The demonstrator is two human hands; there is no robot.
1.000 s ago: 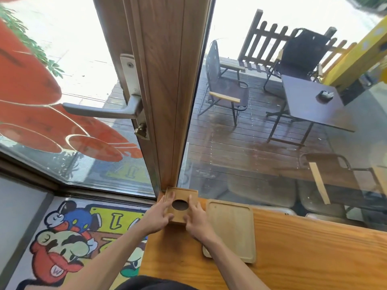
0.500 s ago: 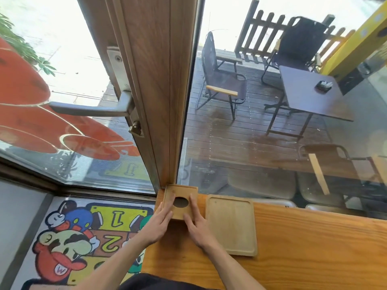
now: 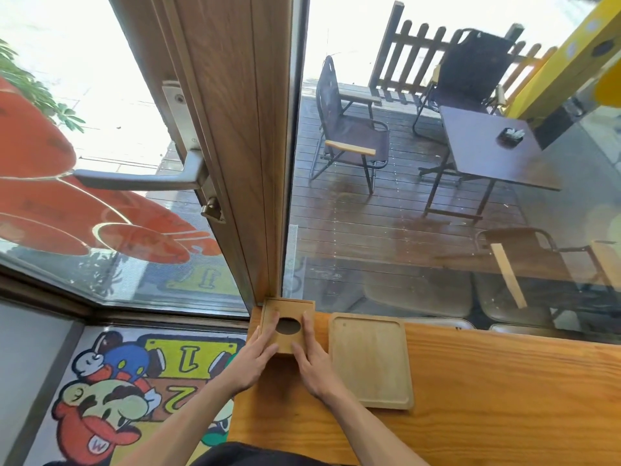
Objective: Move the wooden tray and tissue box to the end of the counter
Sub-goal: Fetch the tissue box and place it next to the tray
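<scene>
The tissue box [image 3: 288, 324], a small wooden cube with a dark oval opening in its top, sits at the far left corner of the counter [image 3: 487, 391], pushed up against the foot of the wooden door frame [image 3: 248, 146]. Both hands are open and laid flat on it — the left hand [image 3: 253, 359] along its left side with fingers spread over the top, the right hand [image 3: 311, 359] along its right side, fingers reaching past the opening; neither is closed around it. Just to the right of the box lies the wooden tray [image 3: 371, 359], a shallow rounded rectangle resting flat on the counter, close beside the right hand, though whether they touch is hard to tell. The counter is orange-toned wood running off the right edge. Behind it a window looks onto a dark plank deck with folding chairs [image 3: 349, 129], a square table [image 3: 487, 149] carrying a small dark item too small to identify, and a picket fence [image 3: 416, 62]. Left of the frame, a glass door with a metal lever handle [image 3: 141, 178] bears red shapes — cut off by the picture's edge. Below, a cartoon floor mat [image 3: 117, 391] is partly hidden by the left forearm and the counter. Reflections of stools blur the lower glass.
</scene>
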